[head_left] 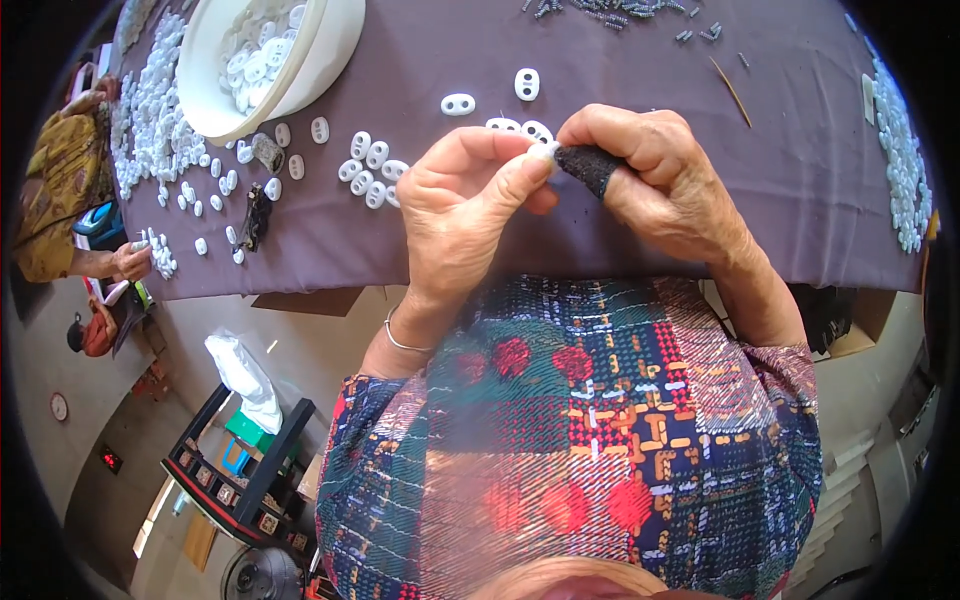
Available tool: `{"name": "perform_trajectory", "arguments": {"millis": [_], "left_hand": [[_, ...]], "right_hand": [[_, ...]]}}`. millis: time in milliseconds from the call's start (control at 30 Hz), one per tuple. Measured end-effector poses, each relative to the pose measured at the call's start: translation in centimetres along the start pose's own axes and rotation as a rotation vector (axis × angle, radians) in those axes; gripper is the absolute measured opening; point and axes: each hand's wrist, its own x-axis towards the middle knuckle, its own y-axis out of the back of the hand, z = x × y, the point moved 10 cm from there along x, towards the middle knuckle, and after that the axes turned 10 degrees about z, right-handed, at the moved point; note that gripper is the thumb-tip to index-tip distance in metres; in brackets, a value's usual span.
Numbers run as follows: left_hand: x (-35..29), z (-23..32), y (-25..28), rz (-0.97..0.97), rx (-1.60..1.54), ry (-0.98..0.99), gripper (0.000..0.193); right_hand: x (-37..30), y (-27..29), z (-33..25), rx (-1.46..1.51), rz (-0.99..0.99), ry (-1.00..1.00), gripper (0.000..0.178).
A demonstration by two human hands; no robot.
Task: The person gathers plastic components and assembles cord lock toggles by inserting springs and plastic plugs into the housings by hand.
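Note:
My left hand (455, 205) and my right hand (680, 180) meet over the table. Thumb and forefinger of the left hand pinch a small white plastic piece (546, 150), mostly covered by the fingers. A black cloth thumb cover (588, 168) on my right hand presses against the same piece, with the other right fingers curled behind. Just beyond my fingertips lies a white oval cord lock with two holes (537, 131), partly hidden. Two more, a flat cord lock (458, 104) and an upright one (527, 84), lie farther off. Left of my hand, several cord locks (377, 154) sit grouped.
A white tub (345, 50) of white parts stands at the far left, beside a heap of small white pieces (150, 120). Metal springs (610, 14) and a thin brown stick (731, 92) lie at the back. White pieces (897, 160) line the right edge. A co-worker's hand (132, 262) is at left.

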Motion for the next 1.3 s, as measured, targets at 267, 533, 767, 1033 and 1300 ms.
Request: {"name": "perform_trajectory", "arguments": {"millis": [267,533,767,1033,1300], "left_hand": [[0.1,-0.5,0.0,-0.053,-0.151,0.074,0.012],[-0.8,-0.7,-1.2,-0.083,-0.288,0.205,0.007],[-0.7,-0.9,-1.1,-0.079,-0.203,0.170,0.006],[-0.8,-0.7,-0.9,-0.076,-0.088,0.102,0.009],[-1.1,-0.8,-0.4,-0.019,0.008,0.116,0.012]], "right_hand": [[-0.8,-0.3,-0.1,-0.012,0.036,-0.009,0.019],[-1.5,-0.7,-3.3,-0.508,0.157,0.264,0.031],[-1.4,-0.7,-3.5,-0.626,0.125,0.260,0.027],[-1.5,-1.3,-2.4,-0.622,0.039,0.237,0.023],[-1.5,-1.5,-2.3,-0.498,0.027,0.278,0.021]]}}
